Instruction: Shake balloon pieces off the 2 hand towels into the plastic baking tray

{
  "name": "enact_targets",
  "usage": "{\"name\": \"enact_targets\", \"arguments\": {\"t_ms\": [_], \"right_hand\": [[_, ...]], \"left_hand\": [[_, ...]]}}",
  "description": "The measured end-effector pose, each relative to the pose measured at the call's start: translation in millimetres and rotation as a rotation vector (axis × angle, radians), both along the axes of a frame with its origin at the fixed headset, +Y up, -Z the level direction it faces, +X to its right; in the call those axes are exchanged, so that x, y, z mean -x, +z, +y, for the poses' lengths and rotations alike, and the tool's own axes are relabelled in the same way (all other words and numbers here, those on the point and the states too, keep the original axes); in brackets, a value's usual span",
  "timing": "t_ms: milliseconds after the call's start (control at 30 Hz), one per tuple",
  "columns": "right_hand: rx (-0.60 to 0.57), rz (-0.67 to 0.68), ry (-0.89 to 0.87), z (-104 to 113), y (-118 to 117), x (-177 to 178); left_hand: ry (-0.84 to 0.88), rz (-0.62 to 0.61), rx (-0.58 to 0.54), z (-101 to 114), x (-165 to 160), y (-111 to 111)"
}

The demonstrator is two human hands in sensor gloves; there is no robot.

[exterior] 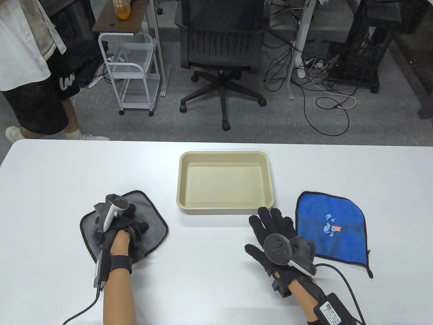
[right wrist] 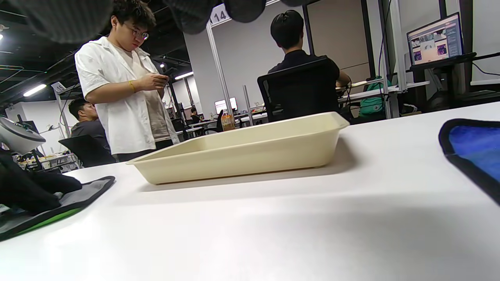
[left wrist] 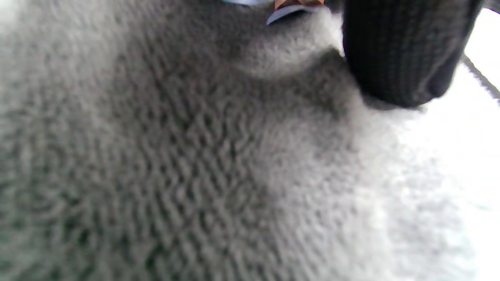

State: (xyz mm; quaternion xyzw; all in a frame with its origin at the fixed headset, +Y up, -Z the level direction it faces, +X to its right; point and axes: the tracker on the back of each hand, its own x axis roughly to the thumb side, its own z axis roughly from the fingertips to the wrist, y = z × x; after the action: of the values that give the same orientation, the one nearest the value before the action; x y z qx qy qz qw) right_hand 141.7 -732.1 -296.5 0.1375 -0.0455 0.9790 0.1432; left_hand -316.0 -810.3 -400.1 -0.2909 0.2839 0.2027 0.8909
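Observation:
A grey hand towel lies at the front left of the table. My left hand rests on it with fingers curled into the bunched cloth. A fingertip presses the towel beside a few balloon pieces. The beige plastic baking tray sits in the middle, also in the right wrist view. At the front right lies a blue hand towel with blue and orange balloon pieces on it. My right hand lies flat with straight fingers beside its left edge, holding nothing.
Beyond the table's far edge stand an office chair, a white wire cart and a person at the far left. Cables trail on the floor. Bare white tabletop lies between my hands.

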Motion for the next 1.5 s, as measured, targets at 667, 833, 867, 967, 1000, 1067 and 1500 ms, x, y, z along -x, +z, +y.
{"name": "enact_targets", "arguments": {"t_ms": [667, 833, 867, 967, 1000, 1067, 1500], "right_hand": [[0.029, -0.064, -0.04, 0.7, -5.6, -20.2], [0.008, -0.054, -0.045, 2.9, -4.1, -19.8], [-0.001, -0.055, -0.049, 4.0, -3.7, -19.8], [-0.009, -0.058, -0.058, 6.9, -2.6, -20.9], [-0.011, -0.059, -0.058, 7.4, -2.3, -21.3], [-0.013, -0.061, -0.058, 7.6, -2.1, -22.2], [-0.009, -0.06, -0.062, 8.5, 0.1, -23.4]], "left_hand": [[0.023, -0.456, 0.118, -4.6, -120.7, 75.7], [0.023, -0.523, 0.123, -6.3, -171.7, 73.2], [0.023, -0.533, 0.123, -6.5, -180.7, 72.5], [0.018, -0.566, 0.12, -7.2, -214.8, 70.8], [0.011, -0.581, 0.122, -6.9, -227.5, 70.2], [0.009, -0.597, 0.123, -7.0, -246.6, 69.6], [-0.008, -0.63, 0.109, -7.5, -284.8, 71.3]]}}
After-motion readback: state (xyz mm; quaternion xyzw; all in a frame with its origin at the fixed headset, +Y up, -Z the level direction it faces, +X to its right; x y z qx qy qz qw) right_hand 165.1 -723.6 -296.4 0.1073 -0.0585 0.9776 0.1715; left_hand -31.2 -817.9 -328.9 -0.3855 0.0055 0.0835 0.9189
